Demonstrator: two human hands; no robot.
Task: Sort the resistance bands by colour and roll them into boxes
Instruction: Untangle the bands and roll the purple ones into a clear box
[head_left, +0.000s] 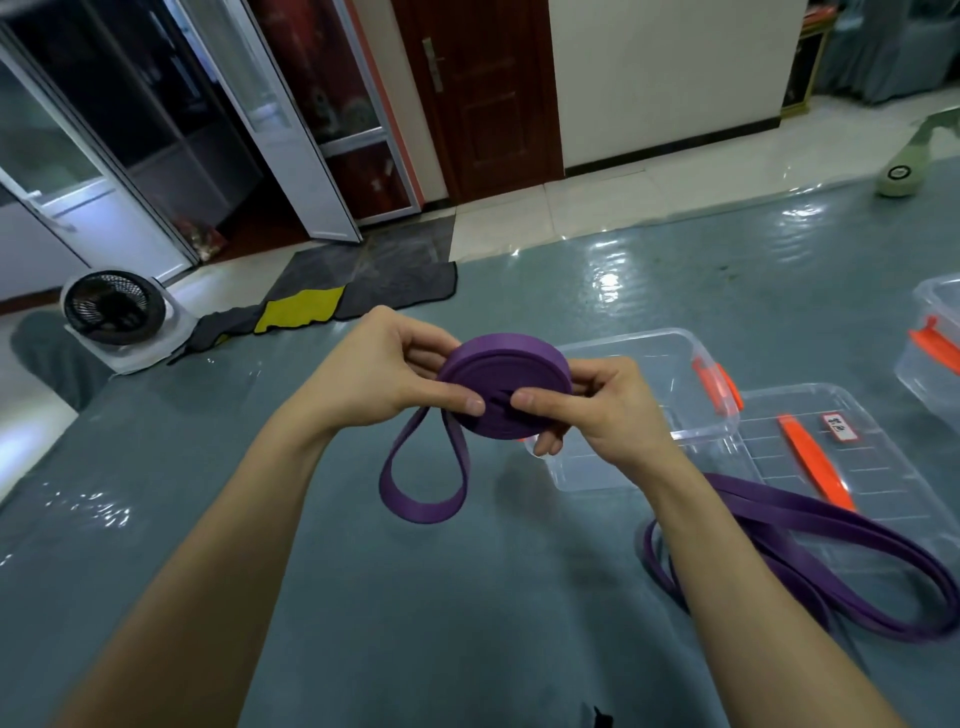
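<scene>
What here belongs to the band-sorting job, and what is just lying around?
Part of the job:
- purple roll, gripped by left hand and right hand
- loose purple bands
- clear box
- lid
- second box

Just lying about:
- fan
- floor cloths
- green object, too far away to identify

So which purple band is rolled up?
The purple band gripped by the left hand and right hand, wound into a coil. The other purple bands lie loose on the table.
</scene>
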